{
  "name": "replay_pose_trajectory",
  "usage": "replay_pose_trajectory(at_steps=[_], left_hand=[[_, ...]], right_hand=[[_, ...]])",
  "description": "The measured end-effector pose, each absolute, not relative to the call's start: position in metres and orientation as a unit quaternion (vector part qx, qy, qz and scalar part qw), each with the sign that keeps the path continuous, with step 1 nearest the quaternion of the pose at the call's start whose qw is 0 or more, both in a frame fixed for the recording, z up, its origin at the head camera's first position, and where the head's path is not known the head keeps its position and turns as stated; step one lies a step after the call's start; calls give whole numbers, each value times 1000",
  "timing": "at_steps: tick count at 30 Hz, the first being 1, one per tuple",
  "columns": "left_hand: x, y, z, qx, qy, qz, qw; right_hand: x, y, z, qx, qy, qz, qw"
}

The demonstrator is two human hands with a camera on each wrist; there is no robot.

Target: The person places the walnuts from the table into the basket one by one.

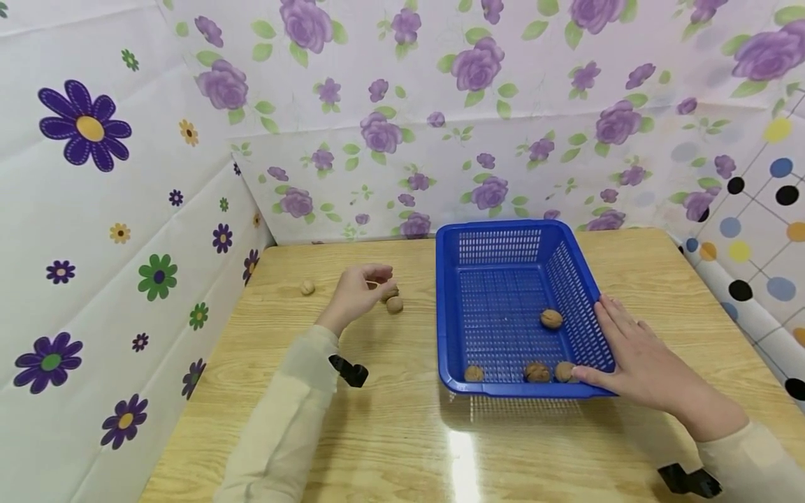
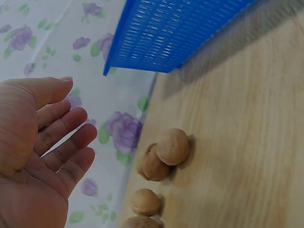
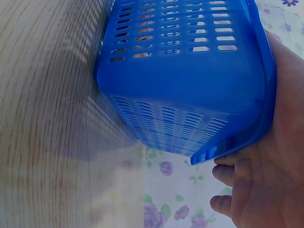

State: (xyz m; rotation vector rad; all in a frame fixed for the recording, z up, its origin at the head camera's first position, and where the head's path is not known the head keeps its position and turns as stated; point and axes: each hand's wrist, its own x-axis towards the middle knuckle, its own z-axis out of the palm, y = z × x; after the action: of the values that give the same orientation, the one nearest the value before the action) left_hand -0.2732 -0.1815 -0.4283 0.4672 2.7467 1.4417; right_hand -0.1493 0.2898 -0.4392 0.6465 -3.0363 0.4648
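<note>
My left hand (image 1: 358,293) hovers over the left part of the table, fingers loosely bent. Its palm looks bare in the left wrist view. Close by its fingertips lies a walnut (image 1: 394,304); others beside it are partly hidden by the hand. Several walnuts, one a lighter walnut (image 2: 145,202), show in the left wrist view. To the right stands a blue plastic basket (image 1: 445,314) holding several walnuts, among them one walnut (image 1: 551,318) off by itself. My right hand (image 1: 648,363) rests on its near right corner, thumb across the front rim and fingers extended along the right rim.
A single walnut (image 1: 307,287) lies farther left on the wooden table (image 1: 390,433). Flowered cloth (image 1: 352,140) hangs behind the table, and other patterned sheets flank it left and right. Black straps circle both wrists.
</note>
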Motion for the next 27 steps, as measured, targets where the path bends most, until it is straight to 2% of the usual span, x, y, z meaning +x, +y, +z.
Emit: replay_pose_trajectory(at_steps=[8,15,27], left_hand=[[-275,-193,-452,121,876,466,17],[-275,-199,-462,116,888,446,5],[-280,-194,-484,105,893,438,25]], right_hand=[[-149,289,-439,202,-968,149,-2],[-149,289,-438,201,-968,153,-6],[-148,288,-435,197,-969,153,0]])
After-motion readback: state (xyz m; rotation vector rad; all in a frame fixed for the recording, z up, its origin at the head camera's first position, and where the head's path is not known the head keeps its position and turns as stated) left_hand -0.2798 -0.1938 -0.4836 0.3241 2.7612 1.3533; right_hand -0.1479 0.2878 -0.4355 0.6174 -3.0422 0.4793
